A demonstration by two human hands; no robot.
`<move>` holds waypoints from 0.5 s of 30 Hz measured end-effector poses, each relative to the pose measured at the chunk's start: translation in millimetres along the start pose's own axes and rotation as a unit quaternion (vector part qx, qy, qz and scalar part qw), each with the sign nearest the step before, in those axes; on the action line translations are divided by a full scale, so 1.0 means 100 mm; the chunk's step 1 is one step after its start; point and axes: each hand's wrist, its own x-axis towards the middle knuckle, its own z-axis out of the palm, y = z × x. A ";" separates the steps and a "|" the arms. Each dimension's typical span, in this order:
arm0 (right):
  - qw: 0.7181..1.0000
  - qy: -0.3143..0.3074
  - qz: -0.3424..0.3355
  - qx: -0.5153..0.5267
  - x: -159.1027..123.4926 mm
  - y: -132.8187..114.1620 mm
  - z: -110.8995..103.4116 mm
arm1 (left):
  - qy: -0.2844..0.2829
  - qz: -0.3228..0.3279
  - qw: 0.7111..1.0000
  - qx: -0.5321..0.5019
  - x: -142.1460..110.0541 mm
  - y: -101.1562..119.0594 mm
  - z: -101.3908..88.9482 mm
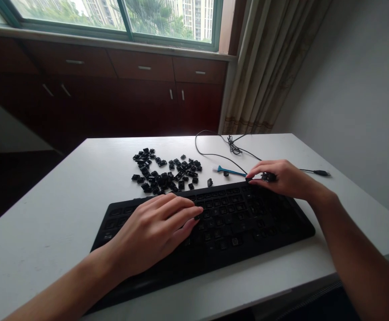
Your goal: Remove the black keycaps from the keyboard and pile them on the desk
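Observation:
A black keyboard (234, 211) lies slantwise on the white table, with many of its key positions bare of caps. Over its middle, my left hand (161, 223) is closed, thumb and fingertips together at a small dark piece that looks like a keycap (197, 217). At the keyboard's far right edge, my right hand (281, 176) pinches a small black keycap (249, 179) between thumb and forefinger. More black keycaps (268, 177) show tucked under its curled fingers. Beyond the keyboard lies a loose heap of black keycaps (163, 179), several scattered singly around it.
A blue-handled brush (229, 170) with pale bristles lies behind the keyboard. Near it are a stray keycap (209, 182) and a bundled black cable (234, 146) ending in a plug (320, 173). The white table (47, 209) faces dark wooden cabinets (130, 98) beneath a window.

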 end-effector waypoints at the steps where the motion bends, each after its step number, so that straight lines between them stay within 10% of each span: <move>1: 1.000 0.002 -0.002 0.007 0.00 0.00 -0.01 | -0.001 0.001 1.000 0.001 0.00 0.00 0.00; 15: 0.997 -0.033 0.027 0.071 0.02 -0.03 -0.02 | -0.008 -0.004 1.000 0.004 -0.01 -0.02 0.02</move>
